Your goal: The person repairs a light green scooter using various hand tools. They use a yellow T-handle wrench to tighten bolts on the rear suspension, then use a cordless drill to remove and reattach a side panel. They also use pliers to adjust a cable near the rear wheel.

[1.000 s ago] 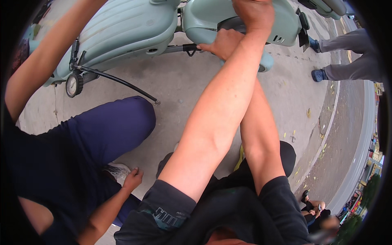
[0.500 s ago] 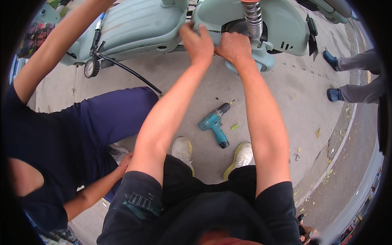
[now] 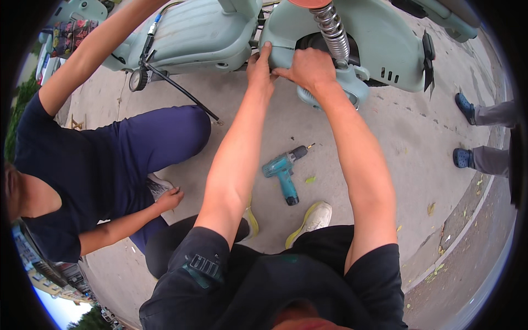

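Left hand (image 3: 259, 74), half-curled, and right hand (image 3: 312, 67), bent with thumb leftward, both at the lower edge of the scooter (image 3: 192, 33) panel (image 3: 281, 54), upper middle. Hidden fingertips, so impossible to tell any firm hold. Best with even pressure, knuckles clear of the spring (image 3: 333, 33).

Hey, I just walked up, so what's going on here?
Someone's left hand and right hand are close together at the near side of a pale green scooter, the right one beside a coil spring. Exactly what they grip, if anything, is hard to make out. A drill lies on the ground, in neither hand. At the left, a co-worker crouches near a gauge with a black hose.
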{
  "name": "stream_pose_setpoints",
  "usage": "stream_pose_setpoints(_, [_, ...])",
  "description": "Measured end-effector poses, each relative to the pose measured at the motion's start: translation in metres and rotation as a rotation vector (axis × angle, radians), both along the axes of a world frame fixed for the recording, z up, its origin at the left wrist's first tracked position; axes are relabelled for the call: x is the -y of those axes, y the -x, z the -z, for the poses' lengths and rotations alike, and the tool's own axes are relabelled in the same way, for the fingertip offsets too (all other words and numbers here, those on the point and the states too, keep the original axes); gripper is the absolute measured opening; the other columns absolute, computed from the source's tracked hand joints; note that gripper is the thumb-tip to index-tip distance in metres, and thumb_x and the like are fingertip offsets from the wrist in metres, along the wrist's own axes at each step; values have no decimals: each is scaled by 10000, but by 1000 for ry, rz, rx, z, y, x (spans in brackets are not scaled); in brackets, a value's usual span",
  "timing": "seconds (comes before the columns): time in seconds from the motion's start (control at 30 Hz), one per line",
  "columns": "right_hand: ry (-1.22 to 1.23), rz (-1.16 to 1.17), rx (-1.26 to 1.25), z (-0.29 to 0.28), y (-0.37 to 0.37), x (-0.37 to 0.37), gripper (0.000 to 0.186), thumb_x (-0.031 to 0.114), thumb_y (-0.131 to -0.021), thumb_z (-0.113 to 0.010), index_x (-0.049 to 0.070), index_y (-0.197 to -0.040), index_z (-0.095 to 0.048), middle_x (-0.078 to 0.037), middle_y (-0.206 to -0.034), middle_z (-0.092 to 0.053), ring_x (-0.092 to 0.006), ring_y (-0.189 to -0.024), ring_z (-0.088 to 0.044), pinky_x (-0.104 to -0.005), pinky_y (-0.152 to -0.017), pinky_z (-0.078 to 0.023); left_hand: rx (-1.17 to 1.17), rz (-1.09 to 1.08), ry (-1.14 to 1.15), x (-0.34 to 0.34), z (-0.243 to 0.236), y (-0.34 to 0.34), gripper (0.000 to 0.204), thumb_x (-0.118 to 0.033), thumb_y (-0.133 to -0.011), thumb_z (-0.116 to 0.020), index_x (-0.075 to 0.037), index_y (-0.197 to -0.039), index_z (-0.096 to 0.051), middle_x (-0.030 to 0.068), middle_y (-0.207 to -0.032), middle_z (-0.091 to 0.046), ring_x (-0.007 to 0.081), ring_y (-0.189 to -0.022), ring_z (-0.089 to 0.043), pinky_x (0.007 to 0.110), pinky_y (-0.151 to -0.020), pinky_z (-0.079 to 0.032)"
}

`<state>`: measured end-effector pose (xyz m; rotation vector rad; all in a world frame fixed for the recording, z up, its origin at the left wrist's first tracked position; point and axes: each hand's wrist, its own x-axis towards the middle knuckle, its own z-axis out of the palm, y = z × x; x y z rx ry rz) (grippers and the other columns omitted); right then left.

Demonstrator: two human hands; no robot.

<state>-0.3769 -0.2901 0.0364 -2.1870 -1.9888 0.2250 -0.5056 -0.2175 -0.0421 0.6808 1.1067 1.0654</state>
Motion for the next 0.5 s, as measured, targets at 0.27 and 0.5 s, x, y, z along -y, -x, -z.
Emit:
stream_pose_setpoints(0.27, [-38,67,5,-1,3,-2,615,662,-716,-744,49,-764,-751,-112,-754,-729,-261,-739,-726,-360,-664,-577,321,306,-3,-33,13,19,552,-392,-948,-636,-64,-1366,-487,97,-1332,-552,251,-1201,-548,437,-934,-475])
stream_pose_setpoints(0.5, [-32,110,12,-3,10,-4,648,704,-711,-719,60,-765,-751,-96,-759,-733,-249,-740,-728,-358,-655,-572,351,194,5,-30,8,12,527,-413,-990,-576,-38,-1354,-511,105,-1329,-569,262,-1222,-546,442,-986,-458])
